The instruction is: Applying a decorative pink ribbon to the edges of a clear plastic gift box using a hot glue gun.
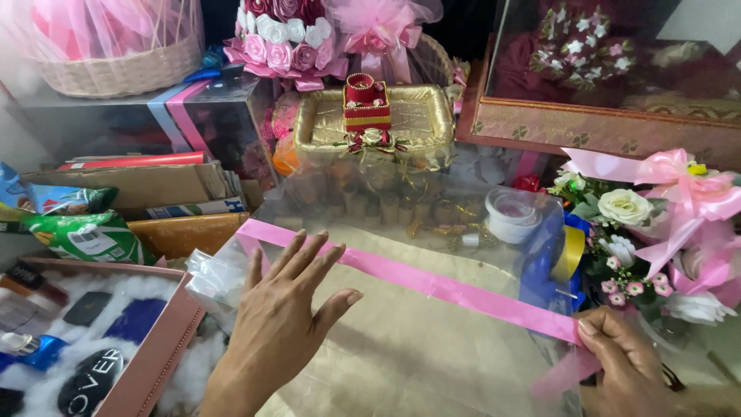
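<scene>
head view: left hand (pixel 284 309) is lying flat, fingers spread, on the clear plastic-wrapped box (pixel 417 340); at four o'clock, right hand (pixel 621 355) is pinching the pink satin ribbon (pixel 432 284).

Your work rests on a clear plastic-wrapped box (pixel 432 340), and little of any tabletop shows under the crowd of things around it. A pink ribbon (pixel 432 284) lies straight across its top sheet. To its left you have a pink tray (pixel 154 355) lined with white fluff. Behind it stands a gold tray (pixel 417 116), and to its right a bouquet (pixel 633 224) with pink bows.
</scene>
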